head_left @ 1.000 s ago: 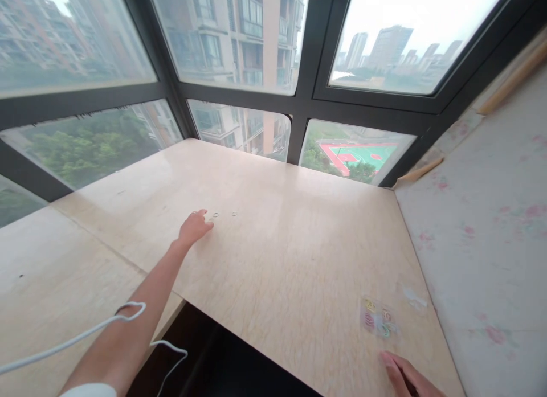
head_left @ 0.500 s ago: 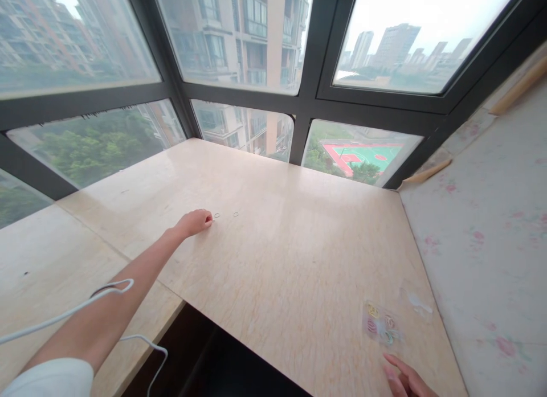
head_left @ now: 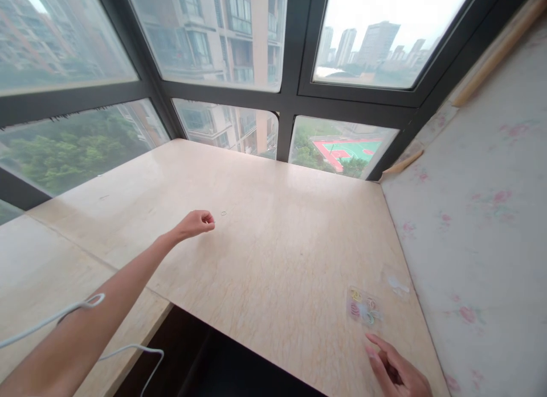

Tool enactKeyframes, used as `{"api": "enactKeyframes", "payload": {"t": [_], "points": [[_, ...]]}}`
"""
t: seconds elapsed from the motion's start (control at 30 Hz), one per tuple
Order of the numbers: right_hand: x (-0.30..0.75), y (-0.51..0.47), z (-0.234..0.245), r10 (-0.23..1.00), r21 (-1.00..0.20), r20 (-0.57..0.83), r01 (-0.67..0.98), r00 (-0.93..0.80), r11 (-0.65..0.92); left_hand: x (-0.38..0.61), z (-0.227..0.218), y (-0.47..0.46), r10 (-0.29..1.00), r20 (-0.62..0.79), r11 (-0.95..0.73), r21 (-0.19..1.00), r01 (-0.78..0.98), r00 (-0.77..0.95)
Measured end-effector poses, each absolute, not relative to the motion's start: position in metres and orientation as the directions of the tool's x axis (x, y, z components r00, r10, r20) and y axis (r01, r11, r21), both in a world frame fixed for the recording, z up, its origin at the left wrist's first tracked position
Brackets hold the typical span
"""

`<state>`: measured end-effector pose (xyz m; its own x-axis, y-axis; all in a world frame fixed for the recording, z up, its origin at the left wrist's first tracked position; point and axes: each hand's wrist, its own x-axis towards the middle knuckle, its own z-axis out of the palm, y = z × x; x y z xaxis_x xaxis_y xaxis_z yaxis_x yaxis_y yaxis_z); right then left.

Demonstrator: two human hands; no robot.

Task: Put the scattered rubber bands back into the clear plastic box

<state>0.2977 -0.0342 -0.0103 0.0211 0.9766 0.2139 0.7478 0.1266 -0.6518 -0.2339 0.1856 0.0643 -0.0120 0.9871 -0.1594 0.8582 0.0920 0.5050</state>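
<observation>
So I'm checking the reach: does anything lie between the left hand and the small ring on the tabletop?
Nothing visible does. Only bare beige marble tabletop separates the left hand from the small thin ring.

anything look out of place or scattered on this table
One tiny ring lies loose mid-table beside the closed left hand, far from the clear packet of coloured rings near the right hand. Nothing looks spilled or damaged.
</observation>
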Motion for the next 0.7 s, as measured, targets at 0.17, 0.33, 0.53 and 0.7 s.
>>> {"api": "enactKeyframes", "payload": {"t": [0.17, 0.33, 0.53, 0.7], "points": [[0.289, -0.034, -0.003, 0.964, -0.629, 0.264, 0.757, -0.002, 0.174, -0.162, 0.076, 0.173, 0.982, -0.163, 0.086, 0.827, 0.556, 0.090], [0.286, -0.036, 0.002, 0.966, -0.600, 0.260, 0.780, -0.020, 0.177, -0.073, 0.072, 0.161, 0.966, -0.065, -0.016, 0.951, 0.308, 0.249], [0.285, -0.037, 0.004, 0.969, -0.588, 0.246, 0.792, -0.017, 0.163, 0.031, 0.060, 0.138, 0.886, -0.052, -0.071, 0.966, 0.247, 0.460], [0.285, -0.037, 0.003, 0.962, -0.629, 0.274, 0.757, 0.002, 0.178, 0.093, 0.059, 0.116, 0.777, 0.051, -0.277, 0.923, 0.268, 0.627]]}}
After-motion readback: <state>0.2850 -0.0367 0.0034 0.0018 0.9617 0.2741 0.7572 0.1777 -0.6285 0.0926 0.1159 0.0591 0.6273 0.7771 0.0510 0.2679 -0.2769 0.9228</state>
